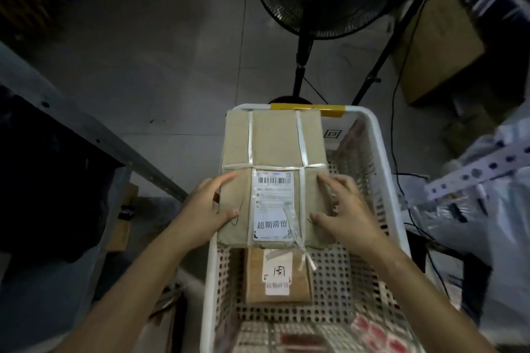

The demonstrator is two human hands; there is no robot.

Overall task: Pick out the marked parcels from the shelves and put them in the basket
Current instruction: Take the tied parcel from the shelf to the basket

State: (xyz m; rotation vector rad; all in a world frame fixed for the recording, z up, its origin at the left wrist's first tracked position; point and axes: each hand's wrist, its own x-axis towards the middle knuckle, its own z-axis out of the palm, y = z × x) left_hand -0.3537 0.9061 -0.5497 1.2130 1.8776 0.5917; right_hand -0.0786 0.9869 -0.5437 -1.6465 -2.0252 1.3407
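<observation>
Currently logged: task partly done.

Item 1: smaller parcel (255, 281), brown, with a handwritten white label. It lies flat on the floor of the basket (381, 146), near the middle. Counted as delivered.

Item 2: red-and-white packets (372, 329), blurred, at the near end of the basket. Kind not readable.

Item 3: large parcel (275, 140), flat cardboard bound with white straps (301, 137), with a printed label (272, 203) bearing a barcode on its near half. It lies lengthwise over the basket, its far end at the yellow-taped far rim and its near end above the smaller parcel. Whether it rests on the rim or hangs clear cannot be told. Judged to be the step in hand: arrived at the basket but not yet lying inside.

Left grip (210, 206): fingers spread and nearly straight, laid on the near left edge of the large parcel, thumb on its top face.

Right grip (347, 209): fingers spread and slightly bent, laid on the near right edge, thumb on top. The label sits between the two grips.

Outstanding: settle the large parcel. The shelves (473, 172) at the right hold pale bags; whether any are marked cannot be told.
</observation>
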